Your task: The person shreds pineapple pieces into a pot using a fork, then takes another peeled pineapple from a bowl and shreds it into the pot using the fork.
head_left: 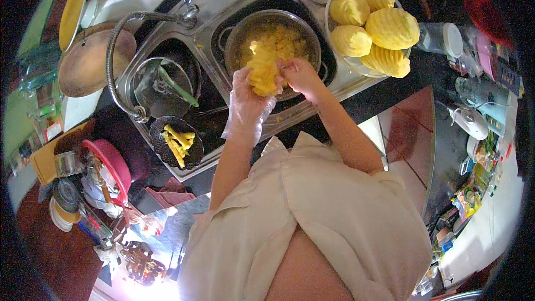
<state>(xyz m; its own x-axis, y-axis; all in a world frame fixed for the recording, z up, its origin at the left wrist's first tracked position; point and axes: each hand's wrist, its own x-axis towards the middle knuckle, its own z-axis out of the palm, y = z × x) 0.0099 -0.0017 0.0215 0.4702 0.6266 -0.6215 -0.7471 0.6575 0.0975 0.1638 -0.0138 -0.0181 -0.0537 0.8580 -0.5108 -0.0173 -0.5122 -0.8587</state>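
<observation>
Over the pot (233,32) in the sink, my left hand (248,96), in a clear plastic glove, is closed around a peeled pineapple (262,75). The fruit's upper part looks ragged. My right hand (304,78), bare, presses against the right side of the pineapple with its fingers curled. Whatever those fingers hold, if anything, is too small or hidden to name. Inside the pot lie many shredded yellow pineapple pieces (287,39). A clear bowl (330,14) with several whole peeled pineapples (392,28) stands to the right of the pot.
A dark glass dish (192,159) with yellow strips sits at the sink's left corner. The flexible faucet (111,61) arches over the small left basin, where a clear bowl (147,97) lies. A lidded jar (440,39) stands at right, a pink basin (114,159) at lower left.
</observation>
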